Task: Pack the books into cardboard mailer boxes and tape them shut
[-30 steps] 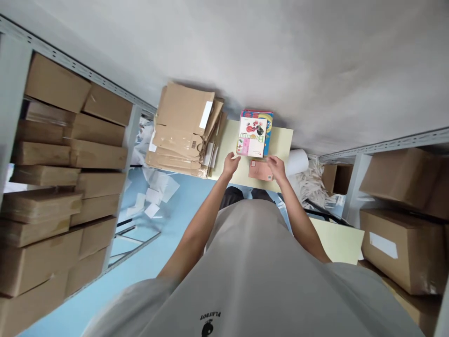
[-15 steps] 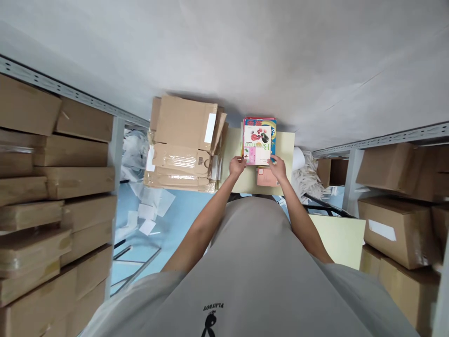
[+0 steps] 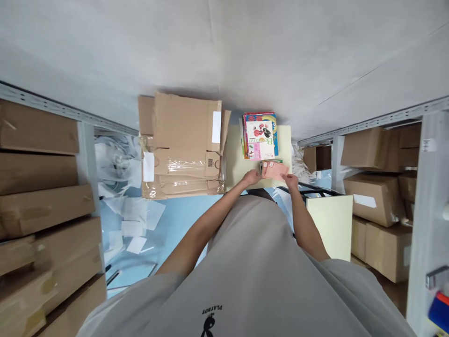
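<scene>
Near the front edge of the pale yellow table (image 3: 238,173), pink booklets (image 3: 275,170) lie slightly fanned, with a bit of something green showing behind them. My right hand (image 3: 291,180) pinches their lower right corner. At their left edge, my left hand (image 3: 251,178) is closed, its fingertips on that side; how firmly it grips I cannot tell. Just beyond sits a pile of colourful books (image 3: 260,135), topped by a white and pink cover with red fruit pictures. Neither hand touches that pile.
Flattened cardboard boxes (image 3: 187,124) are stacked left of the books. Shelves with cardboard cartons (image 3: 45,206) stand on the left, and more cartons (image 3: 377,201) on the right. Loose white papers (image 3: 135,229) lie over the blue floor (image 3: 175,220). A wall (image 3: 224,51) rises behind the table.
Both hands have left the pile of books and come nearer to my body, onto the pink booklets. The booklets have shifted right and tilted, fanning apart. The camera view has turned slightly.
</scene>
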The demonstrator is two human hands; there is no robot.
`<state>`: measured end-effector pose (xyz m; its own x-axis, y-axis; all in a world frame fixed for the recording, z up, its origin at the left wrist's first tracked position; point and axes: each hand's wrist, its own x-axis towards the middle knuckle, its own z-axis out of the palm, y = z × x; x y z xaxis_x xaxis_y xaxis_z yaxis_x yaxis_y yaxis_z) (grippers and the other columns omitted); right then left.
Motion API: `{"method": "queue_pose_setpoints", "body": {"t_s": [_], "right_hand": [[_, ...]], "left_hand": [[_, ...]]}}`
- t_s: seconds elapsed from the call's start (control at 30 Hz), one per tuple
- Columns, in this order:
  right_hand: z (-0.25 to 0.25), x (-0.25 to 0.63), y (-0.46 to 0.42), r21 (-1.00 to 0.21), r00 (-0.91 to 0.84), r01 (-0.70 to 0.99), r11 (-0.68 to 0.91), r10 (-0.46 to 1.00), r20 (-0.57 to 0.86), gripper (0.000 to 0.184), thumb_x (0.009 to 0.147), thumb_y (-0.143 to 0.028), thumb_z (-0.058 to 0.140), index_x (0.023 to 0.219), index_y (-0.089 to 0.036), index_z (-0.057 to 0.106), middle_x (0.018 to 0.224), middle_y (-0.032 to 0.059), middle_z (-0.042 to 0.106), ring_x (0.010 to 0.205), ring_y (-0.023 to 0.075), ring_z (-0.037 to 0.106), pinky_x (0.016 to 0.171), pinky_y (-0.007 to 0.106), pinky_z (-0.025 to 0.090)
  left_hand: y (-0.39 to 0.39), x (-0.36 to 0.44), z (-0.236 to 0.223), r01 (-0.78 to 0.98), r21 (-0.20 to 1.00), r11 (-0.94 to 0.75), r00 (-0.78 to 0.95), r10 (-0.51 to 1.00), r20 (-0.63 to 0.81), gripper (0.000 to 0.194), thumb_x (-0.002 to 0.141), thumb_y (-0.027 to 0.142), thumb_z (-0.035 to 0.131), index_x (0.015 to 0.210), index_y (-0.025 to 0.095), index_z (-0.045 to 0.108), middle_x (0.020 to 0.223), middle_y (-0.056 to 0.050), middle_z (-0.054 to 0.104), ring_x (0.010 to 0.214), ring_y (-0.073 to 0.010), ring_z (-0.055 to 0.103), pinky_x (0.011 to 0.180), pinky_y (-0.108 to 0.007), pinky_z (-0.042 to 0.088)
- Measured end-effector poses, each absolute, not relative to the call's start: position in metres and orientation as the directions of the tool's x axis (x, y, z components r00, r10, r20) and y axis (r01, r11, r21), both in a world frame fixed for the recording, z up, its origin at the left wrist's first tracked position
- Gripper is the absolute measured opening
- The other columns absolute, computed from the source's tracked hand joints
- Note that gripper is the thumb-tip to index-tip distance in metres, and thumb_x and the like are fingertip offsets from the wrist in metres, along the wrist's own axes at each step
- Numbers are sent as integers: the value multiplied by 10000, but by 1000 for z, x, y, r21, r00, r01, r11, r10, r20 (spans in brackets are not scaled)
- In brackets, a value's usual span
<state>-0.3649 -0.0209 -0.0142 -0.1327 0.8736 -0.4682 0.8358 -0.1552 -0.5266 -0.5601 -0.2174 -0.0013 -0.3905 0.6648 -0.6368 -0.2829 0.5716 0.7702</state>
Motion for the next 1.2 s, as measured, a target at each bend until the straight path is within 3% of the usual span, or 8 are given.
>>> {"method": "queue_pose_setpoints", "body": {"t_s": [0.23,0.37,0.53,0.7,0.83,0.97,1.07,1.2], "right_hand": [[24,-347,-43,-647,-62,726,-234,914,-400,588,657,-795,904,779,-281,646,733,52,744,871,308,740,904,493,669],[56,-309,-70,-730,30,608,-314,927,-374,685,663,-845,909,927,-239,727,931,91,826,963,300,782,891,463,686],[93,-261,-115,-899,122,238,-368,930,-348,726,654,-826,1010,1015,-249,759,1001,59,851,937,249,781,863,403,684],[113,-216,-141,-942,222,56,-332,924,-313,694,711,-834,1021,1018,-272,751,1056,50,864,977,249,802,897,408,704],[119,-168,-133,-944,239,-12,-328,916,-322,677,720,-824,1032,1013,-264,789,978,39,849,867,228,767,776,369,674],[122,-101,-100,-951,217,-29,-307,927,-306,625,799,-777,1010,1097,-245,872,1017,54,857,841,202,742,687,330,617],[121,-43,-68,-960,241,-68,-273,929,-281,663,822,-762,999,1232,-255,885,1081,57,873,905,209,776,772,348,663],[121,31,-37,-985,373,-83,-150,912,-170,745,788,-785,1009,1319,-289,842,1336,96,873,1174,266,831,1065,450,700]], "left_hand": [[-218,-565,8,-286,706,648,-362,610,-705,160,788,285,895,843,224,757,1087,-157,892,1298,-416,805,1139,-449,576],[-195,-538,17,-295,722,626,-242,682,-690,188,864,349,912,874,199,799,1035,-162,880,1206,-412,834,1114,-499,621],[-162,-491,37,-297,753,587,-49,778,-626,202,1000,365,831,1040,167,830,1142,-164,885,1090,-297,864,1070,-458,671],[-136,-459,68,-428,772,470,40,863,-504,367,961,404,887,1248,178,849,1296,-147,890,1178,-274,859,1122,-433,655],[-105,-426,90,-368,816,445,120,893,-433,501,999,600,851,1274,182,856,1340,-163,886,1240,-309,846,1097,-433,662],[-67,-361,96,-295,844,448,217,892,-397,655,892,734,949,1226,177,860,1272,-141,899,1265,-350,837,1020,-405,668],[-39,-296,92,-335,822,461,208,887,-412,689,765,738,1045,1118,178,853,1160,-119,906,1148,-315,861,944,-370,677],[-10,-210,94,-432,829,355,67,929,-363,719,662,739,1109,1061,202,847,1134,-89,910,1060,-248,870,940,-334,700]]}}
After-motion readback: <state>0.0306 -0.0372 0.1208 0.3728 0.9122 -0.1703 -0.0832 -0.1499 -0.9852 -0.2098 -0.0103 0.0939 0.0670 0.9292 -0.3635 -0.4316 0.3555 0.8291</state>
